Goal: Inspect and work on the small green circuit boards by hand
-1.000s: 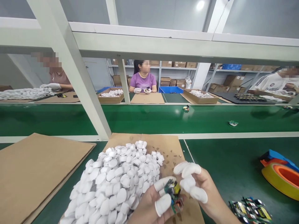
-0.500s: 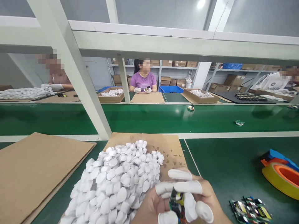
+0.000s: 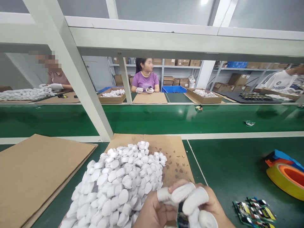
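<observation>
My left hand (image 3: 154, 205) and my right hand (image 3: 209, 205), both with white finger covers, meet at the bottom centre. Between them they grip a small green circuit board (image 3: 182, 216) with dark parts, largely covered by the fingers. A white piece (image 3: 194, 217) lies against the board under the right fingers. Left of the hands a big heap of white pieces (image 3: 114, 186) spreads over a cardboard sheet (image 3: 175, 158). More circuit boards (image 3: 255, 212) lie at the lower right.
Brown cardboard sheets (image 3: 40, 171) lie at left. A yellow-orange tape roll (image 3: 287, 179) is at right. A slanted white post (image 3: 78, 76) stands before the green conveyor (image 3: 152, 118), which carries small boards (image 3: 199, 108). Beyond it sit several people (image 3: 145, 80).
My fingers have closed further over the board, hiding more of it. The boards on the conveyor have shifted to the right.
</observation>
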Demonstrator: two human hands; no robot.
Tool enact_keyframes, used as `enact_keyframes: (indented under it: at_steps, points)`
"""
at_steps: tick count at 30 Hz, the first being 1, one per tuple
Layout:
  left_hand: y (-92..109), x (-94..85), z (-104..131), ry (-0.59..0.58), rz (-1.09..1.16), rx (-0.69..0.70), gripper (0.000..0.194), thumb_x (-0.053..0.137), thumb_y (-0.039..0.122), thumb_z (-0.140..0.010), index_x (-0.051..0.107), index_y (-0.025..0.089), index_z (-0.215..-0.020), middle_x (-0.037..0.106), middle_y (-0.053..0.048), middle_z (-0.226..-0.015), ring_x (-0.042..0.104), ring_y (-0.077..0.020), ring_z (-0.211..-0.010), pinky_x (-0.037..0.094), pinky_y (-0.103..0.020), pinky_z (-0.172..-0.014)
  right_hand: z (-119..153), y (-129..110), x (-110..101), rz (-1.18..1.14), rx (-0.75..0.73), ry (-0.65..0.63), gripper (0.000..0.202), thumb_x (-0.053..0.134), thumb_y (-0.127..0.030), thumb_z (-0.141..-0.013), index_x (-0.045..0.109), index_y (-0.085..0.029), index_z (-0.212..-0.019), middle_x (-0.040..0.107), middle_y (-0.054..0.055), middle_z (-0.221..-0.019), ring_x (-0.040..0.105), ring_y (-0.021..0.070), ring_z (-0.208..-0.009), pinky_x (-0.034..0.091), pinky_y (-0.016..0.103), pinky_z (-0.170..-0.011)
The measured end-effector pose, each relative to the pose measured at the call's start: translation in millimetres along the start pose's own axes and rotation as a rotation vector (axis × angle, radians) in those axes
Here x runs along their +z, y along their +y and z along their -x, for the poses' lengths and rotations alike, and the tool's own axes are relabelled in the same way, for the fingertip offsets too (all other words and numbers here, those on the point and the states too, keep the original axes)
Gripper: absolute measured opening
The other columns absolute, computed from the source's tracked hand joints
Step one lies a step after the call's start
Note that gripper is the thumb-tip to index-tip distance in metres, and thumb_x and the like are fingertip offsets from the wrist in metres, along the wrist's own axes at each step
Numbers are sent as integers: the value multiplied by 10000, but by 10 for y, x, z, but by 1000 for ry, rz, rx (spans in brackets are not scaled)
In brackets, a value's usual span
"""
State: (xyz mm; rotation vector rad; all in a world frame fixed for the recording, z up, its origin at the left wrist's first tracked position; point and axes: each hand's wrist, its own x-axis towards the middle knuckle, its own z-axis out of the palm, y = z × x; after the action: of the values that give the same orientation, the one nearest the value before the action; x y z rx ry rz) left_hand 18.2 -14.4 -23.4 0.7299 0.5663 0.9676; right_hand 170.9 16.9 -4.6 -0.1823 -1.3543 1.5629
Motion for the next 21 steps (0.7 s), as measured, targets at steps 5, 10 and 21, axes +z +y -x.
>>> enact_keyframes:
  at_steps: [5,10,21]
  points:
    - [-52,-69,-60,-27,10,-75,657,912,165,-381,646,225,-979,746,-29,-888,660,-323,-1004,513,-431,-881,4,4,-17,129,-76,-8,167,666,-411,-840,758,-354,-968,771,76,-910,676,278,-978,526,431,-872]
    - [40,-17,-90,-52,-18,-121,624,898,238,-445,653,215,-1018,740,-37,-862,655,-319,-1006,508,-405,-872,-68,31,-34,177,-191,-36,289,644,-526,-814,776,-300,-935,769,80,-718,693,301,-933,519,456,-892]
    - [309,202,71,35,-34,-102,529,903,133,-411,732,233,-901,708,11,-942,643,-173,-947,458,-235,-835,87,53,60,-85,147,55,203,770,-504,-701,787,-309,-753,759,73,-867,640,274,-1059,486,409,-944]
